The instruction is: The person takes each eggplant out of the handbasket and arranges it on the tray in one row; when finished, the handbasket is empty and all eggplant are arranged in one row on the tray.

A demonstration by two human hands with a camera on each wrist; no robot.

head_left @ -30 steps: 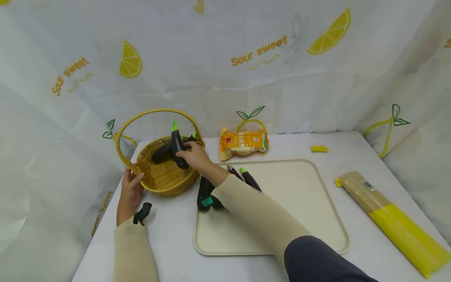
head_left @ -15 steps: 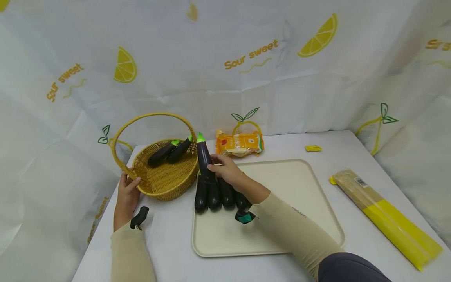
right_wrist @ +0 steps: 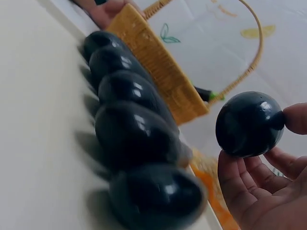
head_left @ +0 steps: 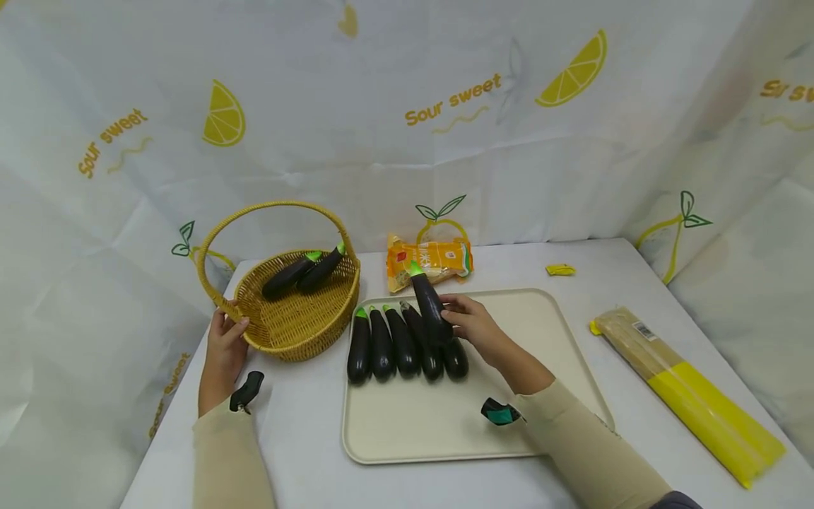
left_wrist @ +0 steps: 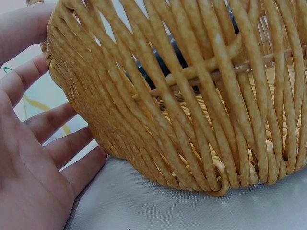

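My right hand (head_left: 478, 326) holds an eggplant (head_left: 429, 304) over the tray, pinched between thumb and fingers, green stem pointing away. In the right wrist view the held eggplant (right_wrist: 249, 123) appears end-on, apart from those below. Several eggplants (head_left: 381, 350) lie side by side on the left part of the beige tray (head_left: 439, 438). At the left, my left hand (head_left: 224, 346) grips the rim of a wicker basket (head_left: 305, 346), thumb on top. Two more eggplants (head_left: 291, 277) rest inside it. The left wrist view shows the fingers (left_wrist: 72, 167) against the basket's wall (left_wrist: 144, 139).
An orange food packet (head_left: 439, 260) lies behind the tray. To the right are a small yellow packet (head_left: 560, 270) and a long yellow-and-clear package (head_left: 687, 396). A white printed curtain (head_left: 356, 184) hangs along the table's back edge. The basket's handle (head_left: 273, 205) arches up.
My right hand has carried the eggplant from above the basket rightward over the tray's row. The left hand stays at the basket's rim.
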